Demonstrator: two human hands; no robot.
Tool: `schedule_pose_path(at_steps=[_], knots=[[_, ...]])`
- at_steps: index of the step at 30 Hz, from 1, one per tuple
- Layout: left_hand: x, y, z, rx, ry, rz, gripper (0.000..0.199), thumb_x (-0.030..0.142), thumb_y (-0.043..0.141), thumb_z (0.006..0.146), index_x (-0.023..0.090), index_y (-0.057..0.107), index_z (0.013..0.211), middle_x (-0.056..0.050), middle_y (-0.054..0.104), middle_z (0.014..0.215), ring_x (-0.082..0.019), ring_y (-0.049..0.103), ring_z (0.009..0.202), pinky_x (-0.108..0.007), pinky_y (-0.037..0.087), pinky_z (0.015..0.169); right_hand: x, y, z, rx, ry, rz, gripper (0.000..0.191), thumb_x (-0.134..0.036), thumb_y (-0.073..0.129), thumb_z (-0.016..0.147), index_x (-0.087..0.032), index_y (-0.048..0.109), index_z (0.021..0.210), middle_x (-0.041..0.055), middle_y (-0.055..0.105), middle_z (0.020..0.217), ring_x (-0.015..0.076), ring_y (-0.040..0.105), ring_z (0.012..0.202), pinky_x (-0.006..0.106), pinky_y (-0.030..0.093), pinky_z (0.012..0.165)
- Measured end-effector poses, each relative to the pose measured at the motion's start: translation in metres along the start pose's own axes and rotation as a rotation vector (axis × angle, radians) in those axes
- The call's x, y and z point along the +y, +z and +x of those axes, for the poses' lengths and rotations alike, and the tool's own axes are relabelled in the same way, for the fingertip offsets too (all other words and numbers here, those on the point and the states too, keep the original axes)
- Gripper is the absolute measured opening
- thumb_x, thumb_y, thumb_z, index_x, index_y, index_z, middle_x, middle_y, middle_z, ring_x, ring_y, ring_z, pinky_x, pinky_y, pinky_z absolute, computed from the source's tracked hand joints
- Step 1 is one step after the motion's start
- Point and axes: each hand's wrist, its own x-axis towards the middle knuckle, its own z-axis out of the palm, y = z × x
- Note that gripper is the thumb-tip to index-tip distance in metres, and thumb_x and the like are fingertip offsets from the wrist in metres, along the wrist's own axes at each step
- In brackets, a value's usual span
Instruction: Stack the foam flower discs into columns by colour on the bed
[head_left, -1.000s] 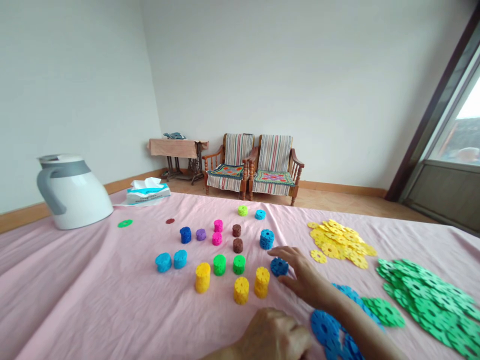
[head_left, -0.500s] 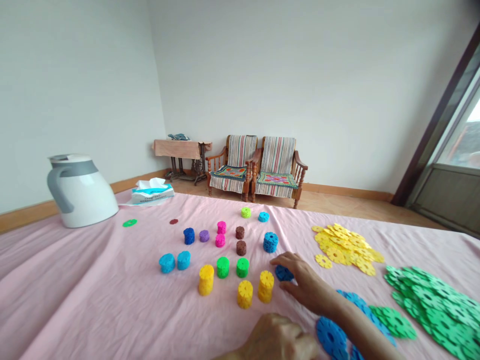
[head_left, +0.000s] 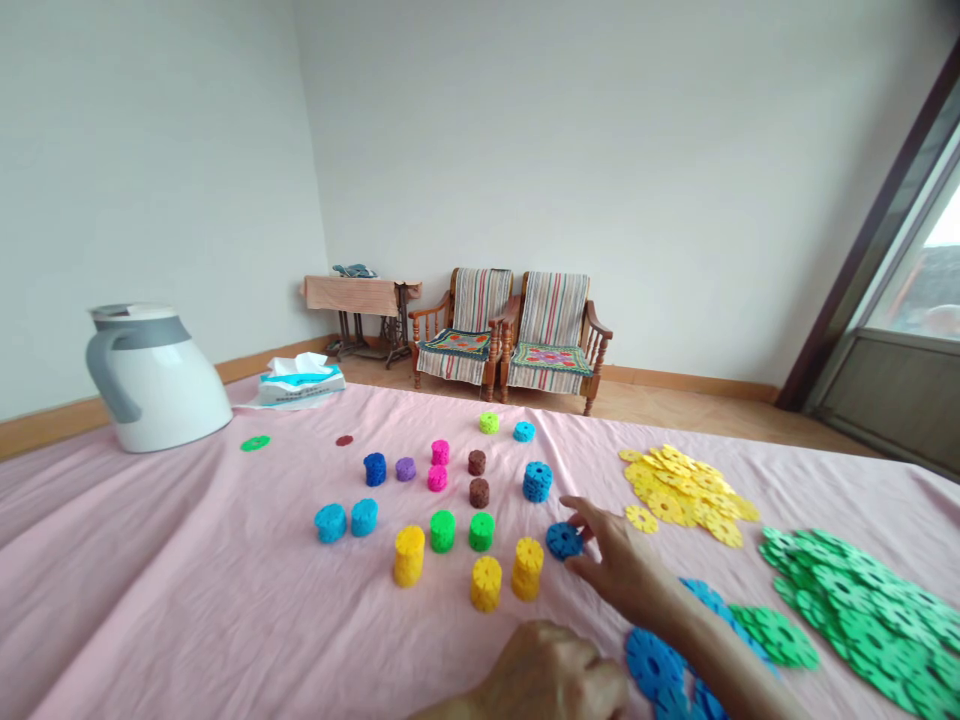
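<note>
My right hand (head_left: 619,565) rests on the pink cloth, its spread fingertips at the right side of a dark blue stack of plastic snowflake discs (head_left: 564,541). The stack lies tilted, and nothing shows lifted in the hand. My left hand (head_left: 547,675) sits at the lower edge of the view with curled fingers, and its palm is hidden. Short stacks of discs stand in rows to the left, with yellow ones (head_left: 529,568) nearest my right hand. A loose spread of blue discs (head_left: 654,664) lies under my right forearm.
Heaps of yellow discs (head_left: 682,495) and green discs (head_left: 855,620) lie to the right on the pink cloth (head_left: 187,570). A white-and-grey kettle (head_left: 154,380) lies tilted at the far left beside a tissue box (head_left: 301,382). Wooden armchairs (head_left: 510,335) stand beyond.
My right hand has shifted slightly right, uncovering more of the dark blue stack. The camera view has also turned a little, and my left hand has barely moved.
</note>
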Motion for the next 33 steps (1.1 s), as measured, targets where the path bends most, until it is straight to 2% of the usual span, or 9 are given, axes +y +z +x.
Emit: schedule_pose_path(at_steps=[3,5,7,10,17,23,25,29,33], knots=[[0.001,-0.005,0.0,-0.018,-0.011,-0.024,0.025,0.036,0.068,0.076,0.018,0.055,0.065,0.004,0.058,0.054,-0.013,0.055,0.049,-0.022,0.037,0.045,-0.005,-0.013,0.001,-0.015,0.039,-0.005,0.053,-0.021,0.056,0.07,-0.021,0.05,0.122,0.0063,0.067,0.101,0.0193,0.062,0.088,0.034,0.047,0.082],[0.002,-0.009,0.0,-0.044,-0.022,-0.06,0.023,0.034,0.068,0.076,0.017,0.056,0.067,0.004,0.058,0.055,-0.012,0.055,0.05,-0.021,0.037,0.047,-0.009,-0.031,0.001,-0.082,0.093,-0.036,0.035,-0.024,0.057,0.071,-0.018,0.059,0.105,0.0061,0.067,0.09,0.0186,0.062,0.081,0.03,0.047,0.073],[0.003,-0.014,0.001,-0.056,-0.031,-0.082,0.022,0.034,0.067,0.077,0.017,0.056,0.068,0.004,0.057,0.056,-0.012,0.054,0.05,-0.021,0.038,0.047,-0.014,-0.051,-0.002,-0.247,0.163,-0.083,0.013,-0.023,0.059,0.067,-0.018,0.063,0.08,0.0034,0.065,0.075,0.0168,0.06,0.071,0.026,0.044,0.064],[0.005,-0.021,0.002,-0.058,-0.033,-0.074,0.021,0.032,0.065,0.078,0.017,0.055,0.068,0.004,0.057,0.056,-0.011,0.053,0.049,-0.021,0.037,0.046,-0.02,-0.073,-0.008,-0.544,0.209,-0.136,0.02,-0.02,0.069,0.054,-0.019,0.063,0.073,-0.0005,0.062,0.071,0.0153,0.056,0.065,0.024,0.039,0.055],[0.007,-0.031,0.003,-0.069,-0.048,-0.061,0.022,0.03,0.067,0.077,0.017,0.053,0.065,0.003,0.06,0.059,-0.012,0.055,0.051,-0.021,0.037,0.046,-0.03,-0.075,-0.014,-0.652,0.17,-0.27,0.033,-0.02,0.078,0.045,-0.021,0.066,0.076,-0.0025,0.056,0.073,0.0154,0.05,0.069,0.024,0.033,0.057],[0.007,-0.03,0.003,-0.077,-0.045,-0.082,0.022,0.029,0.068,0.076,0.017,0.053,0.066,0.003,0.061,0.06,-0.012,0.057,0.053,-0.021,0.037,0.047,-0.022,-0.08,-0.007,-0.782,0.208,-0.057,0.023,-0.019,0.074,0.051,-0.018,0.063,0.071,-0.0054,0.051,0.065,0.0111,0.047,0.063,0.021,0.034,0.055],[0.008,-0.03,0.003,-0.083,-0.055,-0.086,0.021,0.028,0.069,0.076,0.017,0.053,0.066,0.003,0.061,0.06,-0.012,0.057,0.053,-0.021,0.037,0.048,-0.016,-0.079,-0.004,-0.725,0.174,0.088,0.015,-0.018,0.069,0.057,-0.017,0.059,0.068,-0.0066,0.047,0.061,0.0087,0.043,0.061,0.019,0.032,0.054],[0.008,-0.033,0.005,-0.107,-0.056,-0.095,0.022,0.027,0.07,0.074,0.017,0.053,0.066,0.004,0.062,0.061,-0.011,0.057,0.053,-0.021,0.037,0.048,-0.004,-0.07,0.003,-0.439,0.175,0.212,0.01,-0.022,0.06,0.067,-0.016,0.054,0.062,-0.0073,0.04,0.055,0.0067,0.036,0.055,0.019,0.028,0.05],[0.008,-0.036,0.006,-0.137,-0.054,-0.095,0.021,0.027,0.071,0.074,0.017,0.053,0.066,0.004,0.064,0.063,-0.011,0.059,0.055,-0.021,0.037,0.048,0.014,-0.059,0.007,-0.291,0.304,0.248,0.009,-0.024,0.057,0.068,-0.015,0.061,0.068,-0.0044,0.052,0.053,0.0083,0.043,0.05,0.02,0.031,0.047]])
